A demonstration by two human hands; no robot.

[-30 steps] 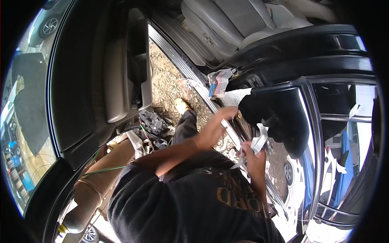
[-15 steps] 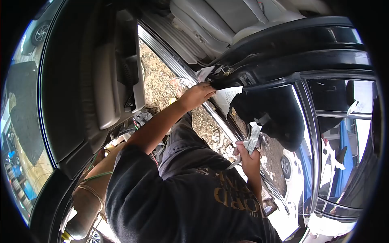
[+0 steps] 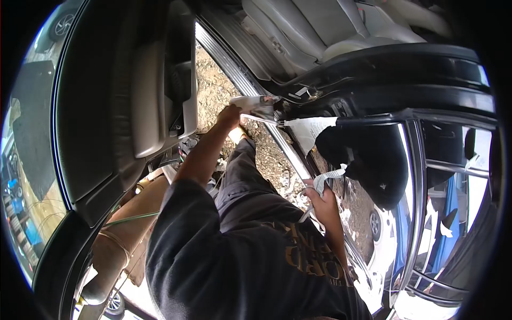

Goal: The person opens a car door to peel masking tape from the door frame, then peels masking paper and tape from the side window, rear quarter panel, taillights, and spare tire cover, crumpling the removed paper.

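Note:
My left hand [image 3: 229, 116] is closed on a piece of printed paper [image 3: 249, 103] with a pale strip along its lower side. This paper stretches from my fingers across the metal door sill [image 3: 261, 113] to the dark car body. Beside its far end, a white printed sheet [image 3: 311, 129] clings to the shiny black panel [image 3: 362, 154]. Lower right, my right hand [image 3: 323, 205] grips a crumpled, twisted strip of printed paper [image 3: 332, 175], whose free end points up toward the panel. A tail of the strip hangs below my fingers.
An open car door [image 3: 144, 101] stands on my left, its inner trim facing me. A grey car seat [image 3: 304, 26] is at the top. Rocky ground [image 3: 213, 74] with scraps shows below. A brown cylindrical object [image 3: 114, 250] is lower left.
My left hand has moved left, away from the black panel, drawing the printed paper out with it. My right hand stays close in place; its paper strip has bent over to the right.

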